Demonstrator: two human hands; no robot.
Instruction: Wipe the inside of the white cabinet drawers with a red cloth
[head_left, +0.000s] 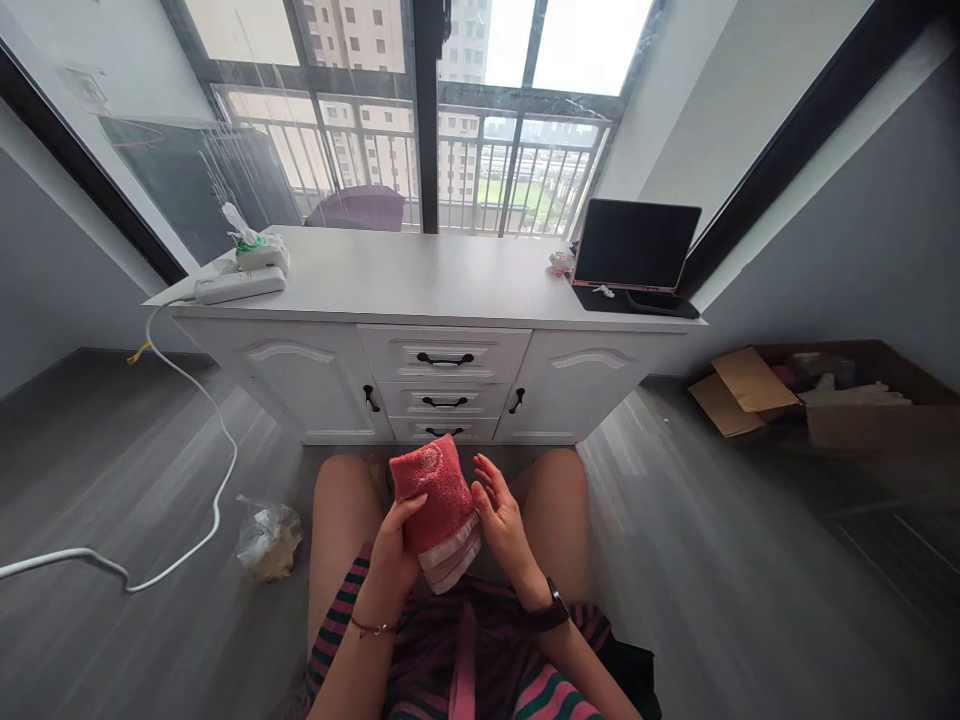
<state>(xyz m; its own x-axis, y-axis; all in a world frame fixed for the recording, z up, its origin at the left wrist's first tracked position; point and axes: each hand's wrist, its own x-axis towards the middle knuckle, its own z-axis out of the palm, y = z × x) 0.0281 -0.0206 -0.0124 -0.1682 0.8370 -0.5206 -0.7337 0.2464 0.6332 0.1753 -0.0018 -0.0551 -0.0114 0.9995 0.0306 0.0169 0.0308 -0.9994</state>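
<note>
A folded red towel [437, 495] with a pale band along its lower edge is held up above my lap. My left hand [397, 540] grips its left side, the thumb lying across the front and the other fingers hidden behind it. On the right, my right hand [501, 515] is beside the towel with its fingers apart. Its thumb is close to the towel's right edge; whether they touch is hard to tell.
Ahead stands a white cabinet [446, 360] with a power strip [240, 286], a tissue pack [259, 250] and a dark-screened tablet [637, 245] on top. A white cable [217, 500] and a plastic bag [268, 540] lie on the left floor; an open cardboard box [862, 425] stands right.
</note>
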